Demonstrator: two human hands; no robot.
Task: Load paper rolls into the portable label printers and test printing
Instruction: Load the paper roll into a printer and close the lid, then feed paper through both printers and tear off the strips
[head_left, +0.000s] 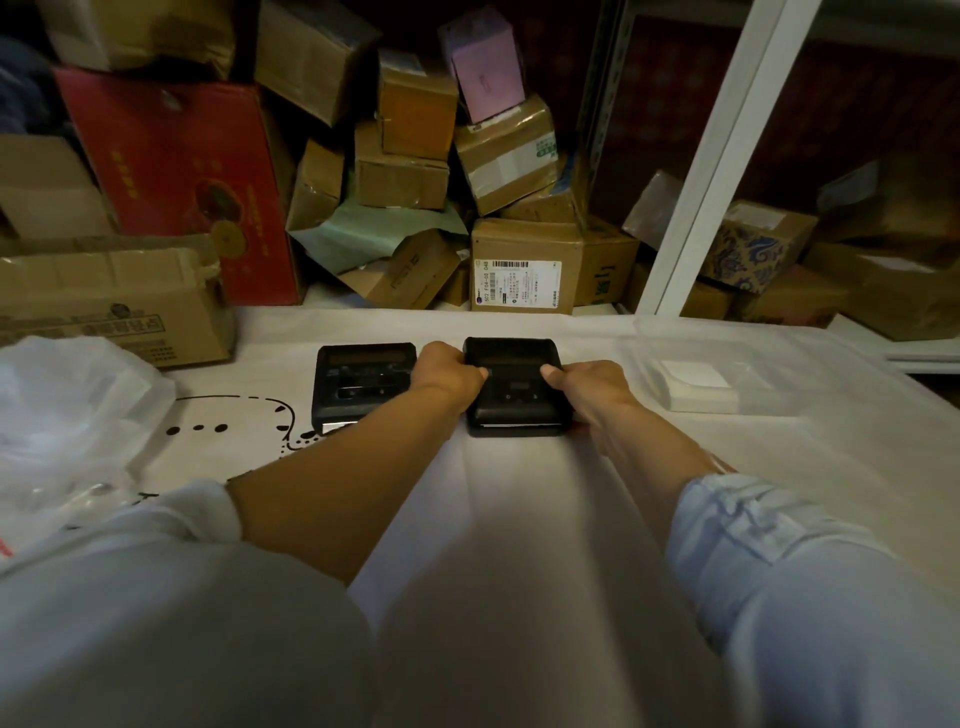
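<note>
Both arms reach forward over a table (519, 519) covered with a white cloth. Just above the middle of the frame two black printers lie side by side, close together. The right printer (513, 387) is held from both sides: the left hand (451, 375) grips its left edge with the thumb curled onto the top face, and the right hand (582, 387) grips its right edge, thumb likewise on top. Its lid looks closed, and a pale strip shows along its near edge. The left printer (358, 382) sits untouched just left of the left hand, partly hidden by the left forearm; something pale shows at its near edge too, though I cannot tell what it is.

Right of centre a clear plastic tray (727, 358) rests on the cloth, with a stack of white labels (696, 387) inside it, near the right hand but apart from it. At the left edge of the frame lies a crumpled clear plastic bag (72, 410). A black dotted drawing (244, 421) marks the cloth between the bag and the left printer.

Across the top of the frame cardboard boxes (415, 171) are piled in a heap, with a red box (176, 176) leaning at upper left and a white shelf post (727, 156) slanting through upper right. Both sleeves are pale blue, pushed up the forearms.
</note>
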